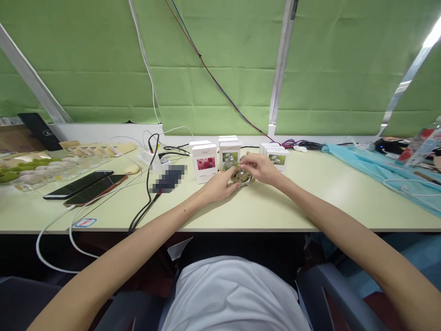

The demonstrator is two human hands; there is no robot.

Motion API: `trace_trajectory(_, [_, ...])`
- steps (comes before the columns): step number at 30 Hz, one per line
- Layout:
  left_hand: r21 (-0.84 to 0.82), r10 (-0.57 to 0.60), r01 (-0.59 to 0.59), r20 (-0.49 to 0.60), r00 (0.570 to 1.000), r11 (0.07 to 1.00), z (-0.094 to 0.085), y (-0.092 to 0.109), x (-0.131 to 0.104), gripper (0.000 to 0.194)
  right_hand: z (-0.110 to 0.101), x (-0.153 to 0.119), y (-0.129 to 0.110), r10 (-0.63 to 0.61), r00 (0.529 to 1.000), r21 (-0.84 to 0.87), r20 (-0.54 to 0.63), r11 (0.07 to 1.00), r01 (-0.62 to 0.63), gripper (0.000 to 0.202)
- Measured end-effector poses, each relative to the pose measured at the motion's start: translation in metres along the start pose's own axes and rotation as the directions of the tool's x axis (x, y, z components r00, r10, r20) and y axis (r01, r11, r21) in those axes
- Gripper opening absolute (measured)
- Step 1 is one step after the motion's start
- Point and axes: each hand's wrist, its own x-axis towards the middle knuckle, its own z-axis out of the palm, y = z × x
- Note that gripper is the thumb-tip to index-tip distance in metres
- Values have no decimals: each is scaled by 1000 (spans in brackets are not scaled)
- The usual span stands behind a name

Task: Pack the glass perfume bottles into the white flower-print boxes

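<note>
A small clear glass jar (242,176) with dried, brownish-green plant matter inside is on the table in front of me. My left hand (219,185) holds it from the left side, thumb and fingers closed on the glass. My right hand (262,168) reaches in from the right, its fingers pinched together at the jar's upper edge. What those fingertips hold is too small to make out. Just behind the hands stand white boxes: one with a pink flower picture (206,163), and two groups with white flower pictures, a middle box (230,148) and a right box (277,159).
On the left lie two phones (79,185), a power strip (151,158), cables and clear trays of small items (41,172). A blue plastic sheet (372,172) and a bottle (425,142) are on the right. The table's front edge (248,230) runs below my forearms.
</note>
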Motion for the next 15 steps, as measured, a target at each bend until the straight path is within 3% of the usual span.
trace_trajectory(15, [-2,-6,6,27,1000,1000,-3,1,-1,40,0,0,-3,20,1000,1,0,1000,-20,14])
